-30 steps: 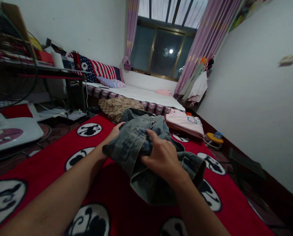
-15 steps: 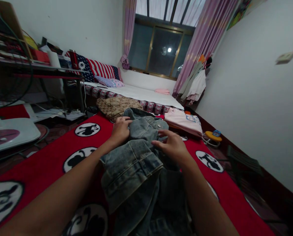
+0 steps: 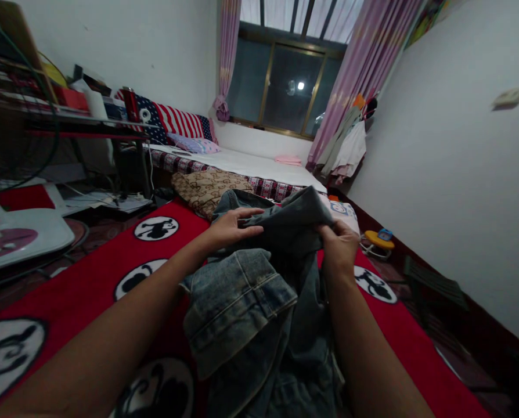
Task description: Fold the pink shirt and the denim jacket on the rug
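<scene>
Indoors, the head view looks along a bright red cloth with white round patches bearing black cartoon figures, spread over a broad surface in a white-walled room. Beyond its far edge lies a low bed with a white top and a patterned dark red side, under a brass-coloured framed window flanked by mauve curtains. Light-coloured clothes hang at the right-hand curtain. To the left, a cluttered dark desk carries a tall red flask; nearer sits a white plastic object with a pink panel. On the right are a small round yellow stool and a dark slatted chair. A brown patterned fabric bundle lies at the cloth's far end. In the middle of the cloth, a crumpled, faded blue denim garment lies between the forearms; its raised fold partly hides a folded pale pink garment behind it. The right hand pinches that fold between thumb and fingers, while the left hand is at the denim with thumb and fingers parted.
</scene>
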`<state>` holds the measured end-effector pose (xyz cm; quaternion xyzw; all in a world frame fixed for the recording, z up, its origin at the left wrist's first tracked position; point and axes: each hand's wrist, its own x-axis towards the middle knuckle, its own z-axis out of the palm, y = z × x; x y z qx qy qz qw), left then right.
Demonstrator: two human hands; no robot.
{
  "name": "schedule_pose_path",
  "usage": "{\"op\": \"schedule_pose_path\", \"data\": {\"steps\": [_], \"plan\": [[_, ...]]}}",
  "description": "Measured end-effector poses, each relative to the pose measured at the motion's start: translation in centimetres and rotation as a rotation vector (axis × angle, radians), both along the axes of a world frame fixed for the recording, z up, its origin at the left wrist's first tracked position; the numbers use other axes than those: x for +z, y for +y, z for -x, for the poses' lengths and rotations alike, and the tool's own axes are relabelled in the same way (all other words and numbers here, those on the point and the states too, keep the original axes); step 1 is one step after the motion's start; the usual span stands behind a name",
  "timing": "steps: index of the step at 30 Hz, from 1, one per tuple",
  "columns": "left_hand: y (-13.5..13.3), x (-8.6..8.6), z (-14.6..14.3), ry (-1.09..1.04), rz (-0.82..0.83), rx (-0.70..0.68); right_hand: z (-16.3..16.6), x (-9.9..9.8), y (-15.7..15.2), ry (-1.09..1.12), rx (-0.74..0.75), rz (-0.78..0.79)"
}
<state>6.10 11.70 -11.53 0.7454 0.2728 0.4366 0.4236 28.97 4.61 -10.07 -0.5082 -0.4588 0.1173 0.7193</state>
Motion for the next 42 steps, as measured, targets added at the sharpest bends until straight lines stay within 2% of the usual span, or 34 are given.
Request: {"op": "schedule_pose_path", "data": {"steps": [3, 5, 8, 11, 14, 18, 19, 20, 21, 23, 26, 27, 28, 29, 31, 33, 36, 38, 40, 41, 42], "plan": [[-0.5, 1.2, 0.9, 0.031, -0.002, -0.021, -2.5, 0.8, 0.3, 0.187, -0.247, -0.227], [-0.9, 1.7, 1.3, 0.087, 0.035, -0.082, -4.2, 0.7, 0.7, 0.254, -0.357, -0.304], [-0.9, 1.6, 1.3, 0.168, 0.052, -0.114, -5.9, 0.2, 1.5, 0.354, -0.368, -0.273], [-0.8, 1.3, 0.9, 0.137, 0.053, -0.055, -5.0, 0.3, 1.6, 0.448, -0.285, -0.212], [-1.9, 1.8, 0.2, -0.003, -0.008, 0.02, -1.2, 1.0, 0.2, 0.297, -0.093, -0.194], [-4.5, 3.8, -0.5, -0.122, -0.265, 0.163, 4.7, 2.0, -2.9, -0.16, 0.618, 0.107], [-4.6, 4.2, -0.5, -0.134, -0.31, 0.23, 5.4, 2.2, -3.5, -0.237, 0.729, 0.161], [-4.3, 4.4, -0.1, -0.153, -0.336, 0.322, 5.8, 2.3, -3.9, -0.294, 0.77, 0.188], [-3.5, 4.4, 0.5, -0.189, -0.347, 0.44, 5.7, 2.3, -4.1, -0.344, 0.746, 0.193], [-1.0, 3.6, 2.8, -0.303, -0.324, 0.743, 4.4, 2.1, -3.8, -0.483, 0.586, 0.194], [3.3, 0.3, 7.8, -0.456, -0.186, 1.213, 0.9, 1.1, -2.4, -0.814, 0.351, 0.319], [4.4, -1.1, 9.4, -0.405, -0.077, 1.344, -0.3, 0.6, -1.9, -0.899, 0.303, 0.401], [5.0, -2.5, 10.8, -0.281, 0.035, 1.42, -1.3, 0.0, -1.4, -0.95, 0.269, 0.501], [5.4, -3.9, 11.9, -0.109, 0.166, 1.433, -2.2, -0.5, -0.9, -0.967, 0.248, 0.609], [5.4, -5.8, 13.0, 0.001, 0.265, 1.424, -3.3, -1.6, -0.1, -0.934, 0.235, 0.793], [4.9, -6.2, 12.8, 0.093, 0.27, 1.386, -3.6, -2.3, 0.4, -0.895, 0.216, 0.891], [4.0, -4.2, 10.9, 0.348, 0.128, 1.242, -3.1, -2.3, 0.4, -0.939, 0.128, 0.9], [3.3, -2.0, 9.3, 0.5, -0.065, 1.197, -2.3, -1.8, 0.1, -1.022, 0.087, 0.846], [2.3, 0.2, 7.4, 0.55, -0.272, 1.162, -1.2, -1.3, -0.4, -1.098, 0.086, 0.754], [1.6, 1.1, 6.4, 0.543, -0.34, 1.082, -0.6, -1.2, -0.7, -1.13, 0.104, 0.715], [0.9, 1.8, 5.4, 0.519, -0.369, 0.936, 0.0, -1.2, -0.9, -1.164, 0.126, 0.689]]}}
